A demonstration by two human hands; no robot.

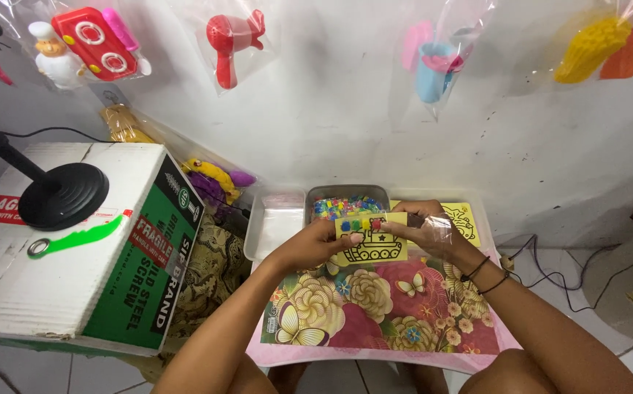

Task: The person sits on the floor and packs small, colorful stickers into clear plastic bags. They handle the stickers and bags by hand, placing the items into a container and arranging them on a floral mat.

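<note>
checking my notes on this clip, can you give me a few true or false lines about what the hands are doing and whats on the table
1. Both hands hold a yellow card with a tank drawing. True: the left hand and the right hand grip it from either side.
2. The card is blank. False: small coloured pieces sit along its top edge.
3. A tray of coloured bits lies just behind the card. True.
4. The table cover is plain white. False: it has flowers and butterflies.
5. The cardboard box is at the person's right. False: it is at their left, with a black stand on top.
</note>
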